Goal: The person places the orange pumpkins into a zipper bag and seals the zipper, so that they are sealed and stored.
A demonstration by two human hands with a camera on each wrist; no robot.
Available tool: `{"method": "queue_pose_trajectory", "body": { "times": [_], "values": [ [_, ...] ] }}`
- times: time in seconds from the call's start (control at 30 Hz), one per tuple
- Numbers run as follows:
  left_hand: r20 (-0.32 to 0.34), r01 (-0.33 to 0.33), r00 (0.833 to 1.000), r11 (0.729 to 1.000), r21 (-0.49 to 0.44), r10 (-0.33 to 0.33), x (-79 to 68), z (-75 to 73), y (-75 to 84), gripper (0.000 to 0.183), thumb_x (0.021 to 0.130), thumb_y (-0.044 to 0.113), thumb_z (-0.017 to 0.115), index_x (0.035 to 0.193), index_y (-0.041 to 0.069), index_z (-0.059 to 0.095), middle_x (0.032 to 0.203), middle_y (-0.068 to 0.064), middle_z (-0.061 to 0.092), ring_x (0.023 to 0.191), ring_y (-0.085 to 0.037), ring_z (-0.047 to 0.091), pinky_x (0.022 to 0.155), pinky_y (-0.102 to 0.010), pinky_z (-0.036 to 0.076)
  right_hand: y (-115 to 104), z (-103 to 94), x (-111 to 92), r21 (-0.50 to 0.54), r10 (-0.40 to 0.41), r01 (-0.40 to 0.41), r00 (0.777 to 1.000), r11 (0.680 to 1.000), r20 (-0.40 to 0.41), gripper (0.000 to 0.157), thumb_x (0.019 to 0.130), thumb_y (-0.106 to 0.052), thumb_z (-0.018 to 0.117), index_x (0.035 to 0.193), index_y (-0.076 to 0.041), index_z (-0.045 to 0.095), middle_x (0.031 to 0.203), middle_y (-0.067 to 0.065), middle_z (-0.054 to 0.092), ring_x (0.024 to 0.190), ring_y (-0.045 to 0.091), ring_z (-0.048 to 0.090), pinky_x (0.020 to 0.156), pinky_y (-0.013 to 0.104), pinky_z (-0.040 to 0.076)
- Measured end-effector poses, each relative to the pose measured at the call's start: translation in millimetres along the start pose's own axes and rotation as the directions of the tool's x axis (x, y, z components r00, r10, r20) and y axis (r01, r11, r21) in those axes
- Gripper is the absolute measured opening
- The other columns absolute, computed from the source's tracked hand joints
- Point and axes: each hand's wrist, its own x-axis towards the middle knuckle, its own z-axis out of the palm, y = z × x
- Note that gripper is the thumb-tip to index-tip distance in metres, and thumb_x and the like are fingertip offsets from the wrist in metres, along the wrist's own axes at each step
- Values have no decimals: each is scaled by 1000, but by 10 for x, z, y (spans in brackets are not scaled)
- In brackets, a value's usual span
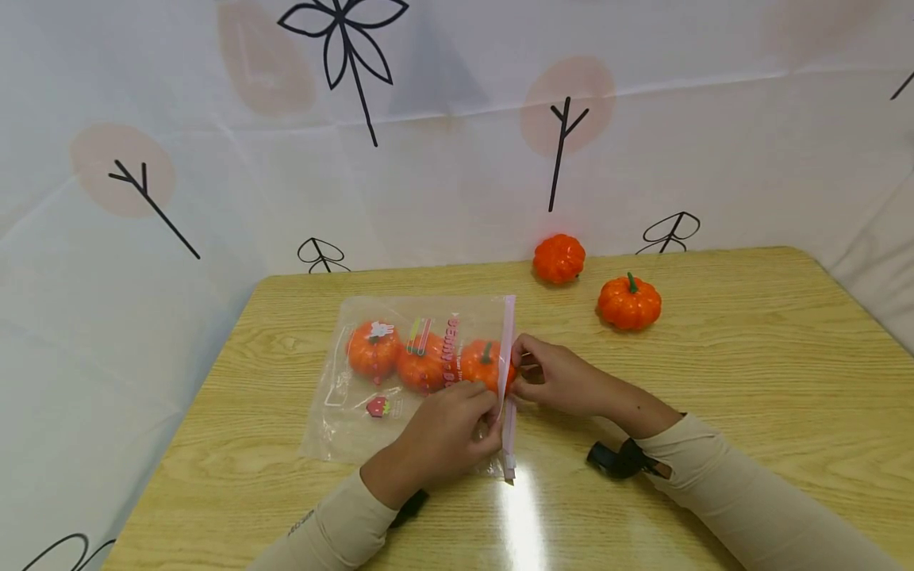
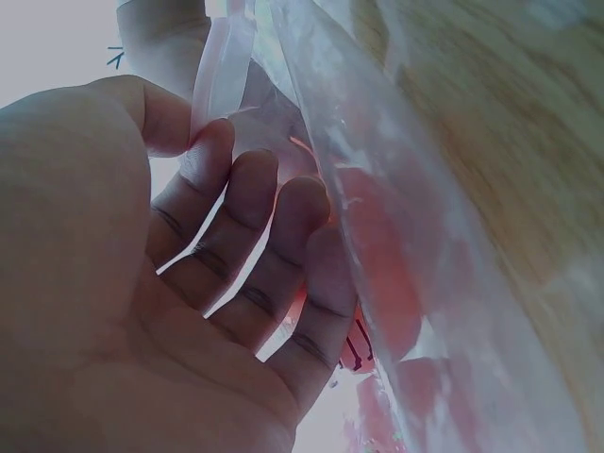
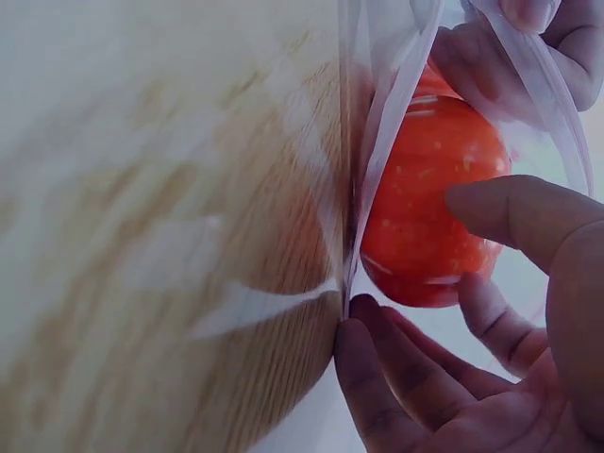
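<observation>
A clear zip bag (image 1: 332,428) with pink print lies on the table, its pink zip edge (image 1: 508,333) facing right. Two glossy toy pumpkins (image 1: 374,349) sit deep inside it, and a third toy pumpkin (image 3: 434,208) is at the mouth. My left hand (image 1: 446,436) pinches the upper lip of the mouth between thumb and forefinger, its other fingers loosely bent, as the left wrist view shows. At the opening, my right hand (image 1: 560,379) has thumb and a fingertip on the third pumpkin's outer end. Its other fingers lie by the bag's lower lip.
Two more toy pumpkins, one near the back edge (image 1: 559,259) and one to its right with a green stem (image 1: 630,302), stand on the wooden table (image 1: 750,357). Behind the table hangs a white printed cloth (image 1: 457,174). A zip slider (image 1: 509,468) sits at the bag's near corner.
</observation>
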Motion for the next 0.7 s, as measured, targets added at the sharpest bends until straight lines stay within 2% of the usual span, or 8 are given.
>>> {"method": "queue_pose_trajectory", "body": {
  "times": [0.2,0.7],
  "values": [
    [8,-4,1000,1000,0,4,1,-4,0,12,82,22,69,78,20,58,75,11,48,71,-3,43,66,-17,35,-23,-3,-8,-18,-1,1,1000,1000,12,21,90,-8,71,92,-5,51,92,4,55,108,19,64,95,36,55],
    [16,2,1000,1000,-23,-2,-3,-5,-6,11,82,21,68,78,20,58,77,12,49,72,-3,44,66,-16,36,-19,10,-23,-16,-23,23,1000,1000,1,18,93,-12,69,95,-4,52,91,3,55,114,26,65,94,40,56]
  ]
}}
